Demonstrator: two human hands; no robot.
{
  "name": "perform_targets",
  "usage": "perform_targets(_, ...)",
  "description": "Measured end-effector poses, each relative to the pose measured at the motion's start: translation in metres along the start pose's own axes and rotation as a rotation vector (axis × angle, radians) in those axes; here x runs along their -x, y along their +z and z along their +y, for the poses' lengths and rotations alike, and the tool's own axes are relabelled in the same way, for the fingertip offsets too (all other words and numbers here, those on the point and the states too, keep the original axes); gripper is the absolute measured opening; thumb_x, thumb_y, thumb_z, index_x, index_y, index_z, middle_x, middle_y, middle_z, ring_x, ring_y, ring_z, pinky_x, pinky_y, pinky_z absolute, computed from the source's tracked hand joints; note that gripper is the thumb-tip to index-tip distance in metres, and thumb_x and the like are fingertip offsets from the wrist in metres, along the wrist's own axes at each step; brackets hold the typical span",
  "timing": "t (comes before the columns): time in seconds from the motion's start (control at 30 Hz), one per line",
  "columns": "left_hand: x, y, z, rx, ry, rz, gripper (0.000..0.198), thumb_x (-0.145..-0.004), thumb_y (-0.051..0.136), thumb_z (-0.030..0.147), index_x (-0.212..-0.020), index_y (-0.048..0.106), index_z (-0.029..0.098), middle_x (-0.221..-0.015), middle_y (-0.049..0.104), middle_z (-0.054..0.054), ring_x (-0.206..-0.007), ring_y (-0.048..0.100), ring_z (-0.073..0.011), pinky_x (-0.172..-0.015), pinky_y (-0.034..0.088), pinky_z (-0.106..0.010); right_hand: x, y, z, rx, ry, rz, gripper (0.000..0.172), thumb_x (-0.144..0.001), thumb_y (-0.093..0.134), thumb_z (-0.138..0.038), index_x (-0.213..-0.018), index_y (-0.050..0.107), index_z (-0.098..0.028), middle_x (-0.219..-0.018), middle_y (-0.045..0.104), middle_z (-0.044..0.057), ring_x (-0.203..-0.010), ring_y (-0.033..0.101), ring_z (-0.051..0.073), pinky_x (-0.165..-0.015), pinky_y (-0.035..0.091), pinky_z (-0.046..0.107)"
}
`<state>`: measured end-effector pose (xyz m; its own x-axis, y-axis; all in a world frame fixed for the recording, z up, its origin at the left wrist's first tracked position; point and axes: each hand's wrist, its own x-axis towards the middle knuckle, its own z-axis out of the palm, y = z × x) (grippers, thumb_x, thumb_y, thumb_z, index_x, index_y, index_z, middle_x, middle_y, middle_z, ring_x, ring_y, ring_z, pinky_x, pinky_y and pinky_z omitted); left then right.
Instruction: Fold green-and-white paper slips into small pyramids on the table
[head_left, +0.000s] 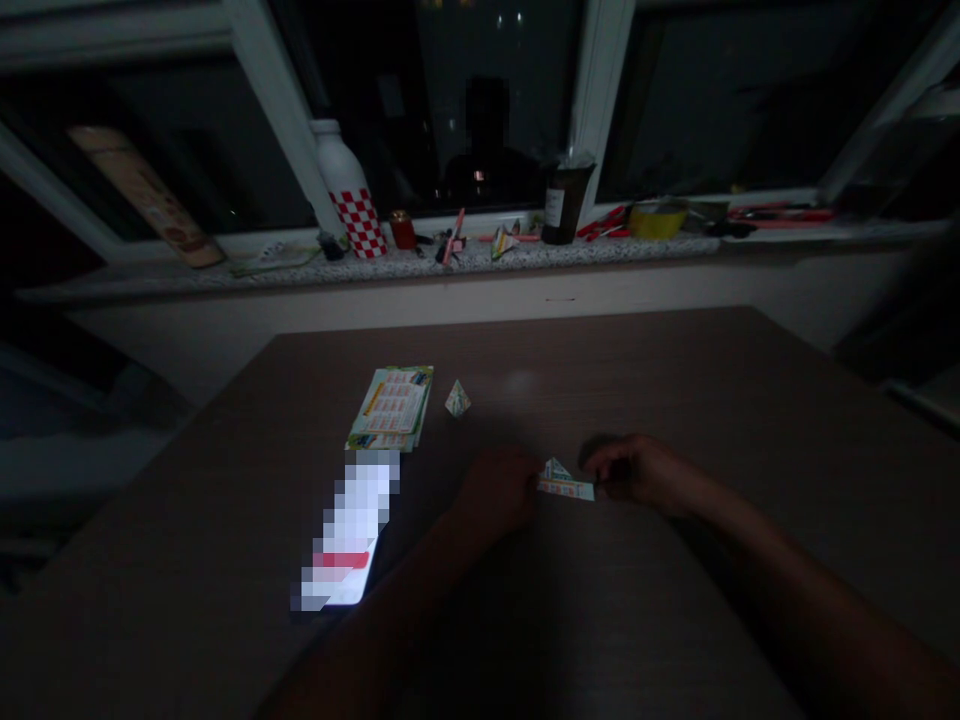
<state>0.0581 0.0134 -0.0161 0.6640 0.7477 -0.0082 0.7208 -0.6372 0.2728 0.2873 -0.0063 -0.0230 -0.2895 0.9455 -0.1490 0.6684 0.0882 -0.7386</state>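
A small folded paper (567,489) with printed rows and a triangular peak is held low over the brown table. My left hand (504,487) is closed on its left end, most of its fingers lost in shadow. At the right end, my right hand (634,468) has its fingers curled in a pinch against the paper's edge; its index finger is slightly blurred. Beyond my left hand stands a small pointed folded-paper piece (457,400). To its left lies a stack of printed paper sheets (394,405) with green borders.
A lit phone (349,530) lies left of my left forearm, beside the sheets. Along the granite windowsill (450,262) stand a red-and-white checked bottle (356,200), a small red jar (403,230), a dark cup (564,205) and a yellow tape roll (656,220). The room is dim.
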Motion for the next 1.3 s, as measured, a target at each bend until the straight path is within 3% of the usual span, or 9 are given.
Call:
perform_targets(0.23, 0.001, 0.0, -0.001, 0.007, 0.018, 0.034, 0.026, -0.087, 0.044, 0.023, -0.099, 0.066, 0.019, -0.086, 0.063, -0.007, -0.081, 0.059, -0.0202, -0.074, 0.044, -0.031, 0.002, -0.005, -0.011, 0.051, -0.151, 0.032, 0.015, -0.074, 0.056, -0.014, -0.082, 0.068, -0.017, -0.079, 0.064, 0.003, -0.069, 0.059, 0.015, -0.064, 0.045, 0.025)
perform_targets(0.4, 0.002, 0.005, -0.004, 0.071, 0.029, 0.085, 0.025, -0.088, 0.045, 0.021, -0.099, 0.067, 0.018, -0.086, 0.064, -0.007, -0.083, 0.059, -0.0205, -0.077, 0.043, -0.031, 0.001, 0.007, -0.02, 0.171, -0.272, 0.118, 0.013, -0.078, 0.062, -0.023, -0.089, 0.068, -0.02, -0.091, 0.063, 0.007, -0.088, 0.059, 0.021, -0.079, 0.045, 0.032)
perform_targets(0.53, 0.005, 0.006, -0.006, 0.175, 0.012, 0.129, 0.022, -0.088, 0.046, 0.021, -0.093, 0.067, 0.017, -0.084, 0.063, -0.006, -0.08, 0.058, -0.0191, -0.074, 0.042, -0.03, -0.002, 0.017, -0.021, 0.16, -0.305, 0.142, 0.006, -0.075, 0.066, -0.021, -0.081, 0.068, -0.02, -0.092, 0.063, 0.006, -0.09, 0.059, 0.022, -0.083, 0.044, 0.036)
perform_targets(0.67, 0.009, 0.002, -0.01, 0.349, -0.014, 0.194, 0.019, -0.087, 0.048, 0.02, -0.09, 0.066, 0.016, -0.084, 0.062, -0.004, -0.077, 0.057, -0.0164, -0.07, 0.042, -0.026, -0.004, 0.022, -0.021, -0.087, -0.3, 0.131, 0.008, -0.077, 0.065, -0.021, -0.084, 0.068, -0.02, -0.096, 0.065, 0.006, -0.09, 0.06, 0.02, -0.082, 0.045, 0.034)
perform_targets(0.77, 0.011, -0.003, -0.011, 0.481, -0.004, 0.255, 0.015, -0.086, 0.051, 0.019, -0.09, 0.066, 0.016, -0.084, 0.062, -0.003, -0.077, 0.057, -0.015, -0.069, 0.041, -0.025, -0.005, 0.023, -0.02, -0.397, -0.186, 0.116, 0.008, -0.076, 0.066, -0.026, -0.078, 0.067, -0.019, -0.092, 0.068, 0.005, -0.085, 0.062, 0.019, -0.077, 0.047, 0.032)
perform_targets(0.9, 0.012, -0.007, -0.008, 0.603, 0.023, 0.352, 0.013, -0.086, 0.054, 0.019, -0.09, 0.066, 0.017, -0.085, 0.063, -0.003, -0.08, 0.058, -0.0148, -0.073, 0.042, -0.026, -0.008, 0.024, -0.02, -0.743, -0.017, 0.141, 0.015, -0.064, 0.077, -0.025, -0.071, 0.066, -0.017, -0.074, 0.069, 0.001, -0.069, 0.063, 0.015, -0.067, 0.048, 0.028)
perform_targets(1.0, 0.012, -0.007, -0.007, 0.67, -0.035, 0.436, 0.01, -0.083, 0.058, 0.02, -0.089, 0.066, 0.018, -0.086, 0.064, -0.003, -0.081, 0.059, -0.0155, -0.075, 0.043, -0.027, -0.008, 0.027, -0.024, -0.979, 0.043, 0.209, 0.031, -0.052, 0.083, -0.018, -0.079, 0.067, -0.018, -0.076, 0.071, 0.0, -0.067, 0.065, 0.014, -0.066, 0.05, 0.027)
perform_targets(1.17, 0.009, -0.001, -0.006, 1.005, -0.239, 0.58, 0.017, -0.075, 0.068, 0.027, -0.088, 0.066, 0.018, -0.085, 0.066, -0.003, -0.08, 0.061, -0.0168, -0.073, 0.047, -0.028, -0.007, 0.032, -0.036, -1.025, 0.045, 0.319, 0.042, -0.053, 0.084, -0.019, -0.092, 0.068, -0.018, -0.072, 0.071, 0.0, -0.059, 0.065, 0.013, -0.06, 0.051, 0.025)
perform_targets(1.3, 0.006, 0.006, 0.001, 1.399, -0.32, 0.477, 0.037, -0.059, 0.08, 0.024, -0.092, 0.066, 0.016, -0.083, 0.071, -0.003, -0.077, 0.065, -0.019, -0.07, 0.05, -0.029, -0.004, 0.039, -0.044, -1.069, 0.029, 0.388, 0.034, -0.057, 0.084, -0.025, -0.087, 0.069, -0.017, -0.078, 0.073, 0.004, -0.064, 0.066, 0.015, -0.062, 0.052, 0.027)
